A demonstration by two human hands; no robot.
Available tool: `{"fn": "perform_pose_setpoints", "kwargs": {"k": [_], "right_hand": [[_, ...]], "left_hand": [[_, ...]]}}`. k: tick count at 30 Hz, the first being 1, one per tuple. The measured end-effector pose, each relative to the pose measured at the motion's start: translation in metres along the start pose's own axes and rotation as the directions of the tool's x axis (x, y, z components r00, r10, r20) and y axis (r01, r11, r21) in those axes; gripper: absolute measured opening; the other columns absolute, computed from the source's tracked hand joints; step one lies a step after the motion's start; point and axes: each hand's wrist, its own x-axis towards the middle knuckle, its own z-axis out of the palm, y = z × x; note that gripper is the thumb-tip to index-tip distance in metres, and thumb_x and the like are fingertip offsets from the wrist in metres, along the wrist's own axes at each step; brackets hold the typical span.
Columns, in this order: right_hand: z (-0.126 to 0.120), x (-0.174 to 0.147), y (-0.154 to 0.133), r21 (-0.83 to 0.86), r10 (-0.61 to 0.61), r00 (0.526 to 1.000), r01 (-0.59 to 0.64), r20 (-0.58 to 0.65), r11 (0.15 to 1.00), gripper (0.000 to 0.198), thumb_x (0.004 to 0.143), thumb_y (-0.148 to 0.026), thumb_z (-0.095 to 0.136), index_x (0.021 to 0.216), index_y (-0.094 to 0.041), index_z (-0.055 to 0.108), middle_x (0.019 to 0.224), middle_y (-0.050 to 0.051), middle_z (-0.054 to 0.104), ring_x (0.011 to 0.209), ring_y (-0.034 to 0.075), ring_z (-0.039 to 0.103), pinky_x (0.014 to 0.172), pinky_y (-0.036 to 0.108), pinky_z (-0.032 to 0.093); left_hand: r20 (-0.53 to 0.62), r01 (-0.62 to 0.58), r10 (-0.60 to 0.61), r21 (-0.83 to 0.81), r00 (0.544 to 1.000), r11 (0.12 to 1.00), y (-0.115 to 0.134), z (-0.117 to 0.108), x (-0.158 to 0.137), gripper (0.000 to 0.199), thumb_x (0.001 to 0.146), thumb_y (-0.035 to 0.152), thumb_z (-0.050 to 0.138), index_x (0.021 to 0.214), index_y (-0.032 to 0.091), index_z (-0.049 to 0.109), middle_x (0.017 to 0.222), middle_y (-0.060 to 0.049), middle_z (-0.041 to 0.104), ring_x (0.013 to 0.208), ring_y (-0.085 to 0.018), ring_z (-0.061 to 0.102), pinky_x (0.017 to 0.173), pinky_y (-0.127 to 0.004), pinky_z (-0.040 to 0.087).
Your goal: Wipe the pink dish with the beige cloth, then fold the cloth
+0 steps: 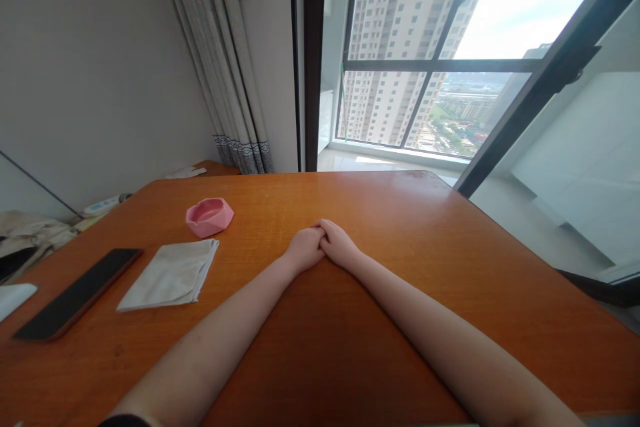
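My left hand and my right hand rest clasped together on the wooden table. The right hand's fingers lie over those of the left, and both hands are closed with no object seen between them. To the left of my hands is a folded pale grey cloth, lying flat. Behind the cloth stands a pink faceted ashtray with a notched rim. Neither hand touches the cloth or the ashtray.
A long flat black slab lies left of the cloth, with a white object at the frame's edge. Crumpled beige fabric and a power strip are beyond the table's left side. A curtain and window stand behind.
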Motion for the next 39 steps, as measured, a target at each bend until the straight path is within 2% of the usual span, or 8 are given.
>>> {"fn": "perform_pose_setpoints", "kwargs": {"k": [4, 11, 28, 31, 33, 36, 37, 39], "right_hand": [[0.000, -0.002, -0.004, -0.032, 0.011, 1.000, -0.010, 0.016, 0.999, 0.032, 0.069, -0.006, 0.040, 0.095, -0.016, 0.056, 0.096, 0.009, 0.061, 0.093, 0.019, 0.055, 0.086, 0.032, 0.043], [-0.002, -0.003, -0.006, -0.058, 0.007, 0.999, -0.005, 0.037, 0.998, 0.032, 0.068, -0.007, 0.041, 0.094, -0.019, 0.055, 0.094, 0.006, 0.060, 0.091, 0.019, 0.054, 0.085, 0.033, 0.043], [-0.001, -0.004, -0.007, -0.039, -0.005, 0.999, 0.007, 0.037, 0.999, 0.033, 0.070, -0.006, 0.042, 0.096, -0.018, 0.056, 0.096, 0.007, 0.060, 0.093, 0.019, 0.054, 0.087, 0.033, 0.042], [-0.003, -0.003, -0.003, 0.009, -0.016, 0.999, 0.015, 0.041, 1.000, 0.033, 0.069, -0.006, 0.043, 0.097, -0.019, 0.056, 0.096, 0.006, 0.061, 0.093, 0.018, 0.054, 0.087, 0.034, 0.042], [-0.004, -0.002, 0.003, 0.075, 0.003, 0.999, -0.005, 0.032, 0.997, 0.034, 0.069, -0.007, 0.044, 0.098, -0.020, 0.055, 0.094, 0.004, 0.061, 0.090, 0.017, 0.055, 0.085, 0.032, 0.043], [-0.004, 0.001, 0.011, 0.177, 0.095, 0.995, -0.089, -0.025, 0.980, 0.036, 0.070, -0.008, 0.042, 0.102, -0.018, 0.053, 0.093, 0.003, 0.062, 0.081, 0.013, 0.057, 0.076, 0.028, 0.046], [-0.004, 0.001, 0.013, 0.191, 0.121, 0.992, -0.111, -0.043, 0.975, 0.036, 0.070, -0.008, 0.041, 0.102, -0.018, 0.053, 0.093, 0.003, 0.062, 0.079, 0.013, 0.057, 0.074, 0.027, 0.046], [-0.003, 0.002, 0.014, 0.175, 0.131, 0.990, -0.120, -0.051, 0.977, 0.034, 0.070, -0.008, 0.042, 0.100, -0.018, 0.055, 0.092, 0.003, 0.063, 0.077, 0.013, 0.057, 0.073, 0.027, 0.046]], "left_hand": [[-0.001, -0.033, 0.033, -0.026, 0.999, 0.999, -0.004, -0.001, -0.001, 0.031, 0.072, 0.015, 0.048, 0.100, 0.015, 0.060, 0.100, -0.011, 0.066, 0.094, -0.024, 0.062, 0.082, -0.033, 0.048], [0.014, -0.064, 0.064, -0.037, 0.998, 0.997, -0.005, -0.002, -0.001, 0.030, 0.072, 0.013, 0.047, 0.098, 0.015, 0.061, 0.099, -0.011, 0.067, 0.092, -0.024, 0.062, 0.082, -0.034, 0.048], [0.011, -0.037, 0.037, -0.036, 0.999, 0.999, -0.006, 0.003, -0.002, 0.031, 0.071, 0.012, 0.047, 0.099, 0.013, 0.060, 0.100, -0.014, 0.066, 0.094, -0.026, 0.061, 0.084, -0.036, 0.047], [0.034, -0.067, 0.068, -0.038, 0.997, 0.997, -0.005, -0.004, -0.001, 0.028, 0.073, 0.015, 0.048, 0.099, 0.016, 0.059, 0.102, -0.011, 0.066, 0.094, -0.024, 0.061, 0.082, -0.033, 0.047], [0.032, -0.092, 0.092, -0.016, 0.995, 0.996, -0.009, -0.019, -0.002, 0.023, 0.078, 0.019, 0.046, 0.097, 0.018, 0.059, 0.098, -0.008, 0.065, 0.090, -0.021, 0.061, 0.080, -0.030, 0.047], [-0.133, -0.011, 0.021, 0.077, 0.991, 0.997, -0.028, -0.055, -0.008, 0.022, 0.083, 0.022, 0.041, 0.098, 0.019, 0.057, 0.094, -0.007, 0.064, 0.088, -0.020, 0.059, 0.081, -0.031, 0.044], [-0.231, 0.067, -0.038, 0.118, 0.972, 0.991, -0.038, -0.068, -0.012, 0.024, 0.084, 0.024, 0.039, 0.101, 0.018, 0.055, 0.097, -0.008, 0.062, 0.091, -0.021, 0.058, 0.084, -0.032, 0.043], [-0.417, 0.276, -0.167, 0.217, 0.893, 0.936, -0.060, -0.091, -0.025, 0.030, 0.084, 0.027, 0.040, 0.109, 0.016, 0.052, 0.106, -0.012, 0.060, 0.101, -0.025, 0.054, 0.090, -0.038, 0.040]]}}
